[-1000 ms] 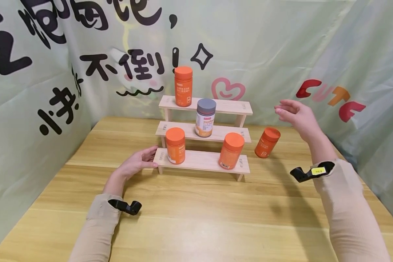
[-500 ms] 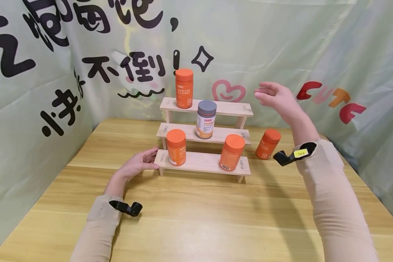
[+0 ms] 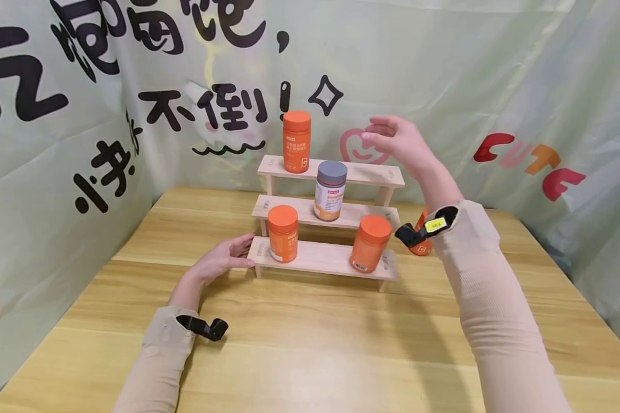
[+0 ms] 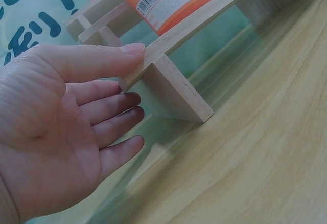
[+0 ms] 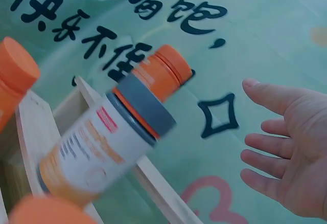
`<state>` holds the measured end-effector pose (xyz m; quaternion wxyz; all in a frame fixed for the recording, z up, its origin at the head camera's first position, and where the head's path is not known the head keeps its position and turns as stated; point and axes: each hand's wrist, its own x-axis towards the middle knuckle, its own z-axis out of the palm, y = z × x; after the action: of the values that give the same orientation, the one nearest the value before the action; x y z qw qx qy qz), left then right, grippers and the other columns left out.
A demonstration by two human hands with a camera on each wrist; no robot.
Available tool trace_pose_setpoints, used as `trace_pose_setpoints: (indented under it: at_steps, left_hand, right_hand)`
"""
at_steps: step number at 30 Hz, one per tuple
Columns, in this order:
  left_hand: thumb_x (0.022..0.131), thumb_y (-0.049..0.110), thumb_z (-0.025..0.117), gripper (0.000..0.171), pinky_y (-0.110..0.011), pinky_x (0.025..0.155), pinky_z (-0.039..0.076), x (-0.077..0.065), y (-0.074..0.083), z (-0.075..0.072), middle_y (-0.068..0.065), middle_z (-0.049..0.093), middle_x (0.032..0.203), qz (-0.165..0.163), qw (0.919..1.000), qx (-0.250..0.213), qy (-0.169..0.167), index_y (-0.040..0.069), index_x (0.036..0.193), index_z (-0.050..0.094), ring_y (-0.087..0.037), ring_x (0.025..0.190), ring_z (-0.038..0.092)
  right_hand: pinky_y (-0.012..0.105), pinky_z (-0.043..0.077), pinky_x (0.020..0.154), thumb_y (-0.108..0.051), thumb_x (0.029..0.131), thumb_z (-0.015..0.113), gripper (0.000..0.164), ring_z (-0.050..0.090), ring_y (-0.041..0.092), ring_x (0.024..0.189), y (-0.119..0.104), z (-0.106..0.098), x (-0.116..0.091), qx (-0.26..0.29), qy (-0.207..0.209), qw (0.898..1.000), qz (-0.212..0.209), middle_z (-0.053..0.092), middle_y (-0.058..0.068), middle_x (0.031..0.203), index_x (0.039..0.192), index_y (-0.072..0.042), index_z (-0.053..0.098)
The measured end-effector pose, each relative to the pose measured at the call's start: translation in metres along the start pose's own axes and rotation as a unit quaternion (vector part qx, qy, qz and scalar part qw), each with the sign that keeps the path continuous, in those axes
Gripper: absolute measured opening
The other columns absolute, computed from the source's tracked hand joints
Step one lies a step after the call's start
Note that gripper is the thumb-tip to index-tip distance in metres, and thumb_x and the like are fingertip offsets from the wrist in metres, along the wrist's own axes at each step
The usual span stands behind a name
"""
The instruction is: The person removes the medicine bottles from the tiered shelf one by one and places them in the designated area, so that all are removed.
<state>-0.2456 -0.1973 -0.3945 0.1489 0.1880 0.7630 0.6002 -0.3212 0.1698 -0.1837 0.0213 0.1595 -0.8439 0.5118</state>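
Steadying is too strong a word for what I can make out, but the person's bare left hand (image 3: 222, 261) touches the left end of the lowest shelf of a three-tiered stand of pale wood (image 3: 317, 256). Its thumb lies along the board's end, the other fingers reaching out loosely below; how firmly it presses I cannot tell. The bare right hand (image 3: 400, 140) hangs in the air around the height of the top shelf, towards that shelf's right end, its grip wide, thumb well apart from the relaxed fingers.

On the top shelf, to the left, stands a tall orange bottle with an orange cap (image 3: 297, 141). A white-labelled bottle with a grey cap (image 3: 330, 192) stands near the middle of the second shelf. The lowest carries two orange jars: a left-hand jar (image 3: 283, 235) near the left hand, and a right-hand jar (image 3: 369, 245) towards the other end. Another orange bottle (image 3: 422, 249) is on the wood-grained table (image 3: 310, 355), right of the stand, partly hidden behind the black wrist camera (image 3: 410, 235). Behind everything hangs a pale green printed cloth (image 3: 434, 69).
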Motion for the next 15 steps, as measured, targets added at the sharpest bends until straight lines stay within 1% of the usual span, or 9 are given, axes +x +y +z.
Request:
trace_pose_setpoints:
  at_steps: [4, 7, 9, 10, 11, 15]
  left_hand:
    - [0.084, 0.006, 0.065, 0.080, -0.048, 0.111, 0.015, 0.004, -0.001, 0.004, -0.026, 0.016, 0.149, 0.006, 1.0000, -0.005, 0.006, -0.009, 0.144, 0.014, -0.038, 0.136, 0.017]
    - [0.084, 0.006, 0.064, 0.080, -0.047, 0.111, 0.014, 0.007, -0.002, 0.007, -0.027, 0.016, 0.149, 0.012, 0.9998, -0.010, 0.009, -0.010, 0.144, 0.013, -0.038, 0.136, 0.017]
    - [0.084, 0.006, 0.065, 0.080, -0.047, 0.112, 0.014, 0.009, -0.002, 0.010, -0.027, 0.016, 0.149, 0.013, 0.9998, -0.010, 0.013, -0.010, 0.144, 0.013, -0.038, 0.136, 0.017]
    - [0.084, 0.006, 0.065, 0.080, -0.047, 0.111, 0.015, 0.010, -0.002, 0.011, -0.027, 0.016, 0.149, 0.014, 0.9997, -0.010, 0.016, -0.010, 0.144, 0.013, -0.038, 0.136, 0.018]
    - [0.084, 0.006, 0.065, 0.080, -0.047, 0.111, 0.015, 0.011, -0.003, 0.012, -0.027, 0.017, 0.149, 0.014, 0.9997, -0.007, 0.018, -0.010, 0.144, 0.014, -0.038, 0.136, 0.018]
    - [0.084, 0.006, 0.065, 0.080, -0.048, 0.111, 0.016, 0.014, -0.006, 0.015, -0.027, 0.018, 0.148, 0.017, 0.9995, 0.001, 0.028, -0.009, 0.144, 0.015, -0.039, 0.135, 0.020]
  right_hand:
    - [0.034, 0.044, 0.093, -0.031, 0.088, 0.063, 0.067, 0.047, 0.024, 0.117, -0.006, 0.011, 0.012, 0.000, -0.005, 1.000, 0.001, 0.045, 0.011, 0.139, 0.143, -0.007, 0.034]
    - [0.036, 0.046, 0.088, -0.030, 0.087, 0.063, 0.067, 0.047, 0.022, 0.116, -0.010, 0.021, 0.021, 0.004, -0.013, 1.000, 0.005, 0.046, 0.010, 0.137, 0.143, -0.007, 0.034]
    - [0.038, 0.045, 0.089, -0.032, 0.087, 0.064, 0.068, 0.046, 0.019, 0.118, -0.012, 0.028, 0.026, 0.003, -0.019, 1.000, 0.009, 0.047, 0.009, 0.136, 0.143, -0.008, 0.033]
    - [0.038, 0.044, 0.092, -0.032, 0.087, 0.064, 0.069, 0.045, 0.018, 0.118, -0.013, 0.032, 0.029, 0.003, -0.023, 1.000, 0.008, 0.047, 0.008, 0.135, 0.143, -0.008, 0.033]
    - [0.038, 0.045, 0.089, -0.031, 0.087, 0.064, 0.069, 0.046, 0.020, 0.118, -0.013, 0.036, 0.032, -0.001, -0.026, 1.000, 0.002, 0.048, 0.008, 0.134, 0.143, -0.008, 0.033]
    - [0.034, 0.044, 0.092, -0.032, 0.086, 0.065, 0.069, 0.047, 0.021, 0.118, -0.015, 0.050, 0.042, -0.011, -0.031, 0.999, -0.012, 0.050, 0.008, 0.133, 0.143, -0.008, 0.033]
